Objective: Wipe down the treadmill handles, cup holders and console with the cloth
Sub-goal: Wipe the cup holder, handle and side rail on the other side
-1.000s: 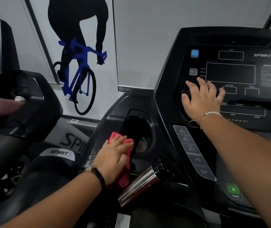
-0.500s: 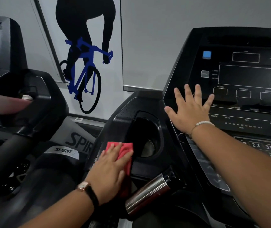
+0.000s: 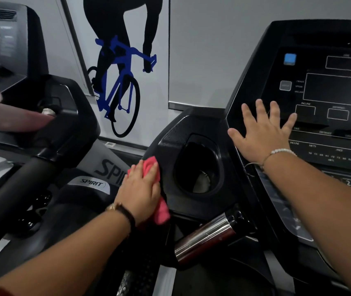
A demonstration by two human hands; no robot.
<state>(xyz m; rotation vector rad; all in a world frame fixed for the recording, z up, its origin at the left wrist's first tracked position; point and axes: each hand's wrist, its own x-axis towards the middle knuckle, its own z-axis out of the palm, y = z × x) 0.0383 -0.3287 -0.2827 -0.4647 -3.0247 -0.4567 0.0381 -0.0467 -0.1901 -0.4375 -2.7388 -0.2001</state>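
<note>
The left fingers (image 3: 143, 178) lie flat and close together on the cloth (image 3: 149, 164). The left hand (image 3: 138, 193) has slid the cloth away from the near rim of the cup holder (image 3: 219, 157) to the holder's left outer side, so the wiping is going around the holder. The right fingers (image 3: 260, 113) are now spread wide, and the right hand (image 3: 262, 137) has slipped down to the left edge of the console (image 3: 338, 90), holding nothing. I think the console and the shiny handle (image 3: 204, 240) nearby still need a wipe.
</note>
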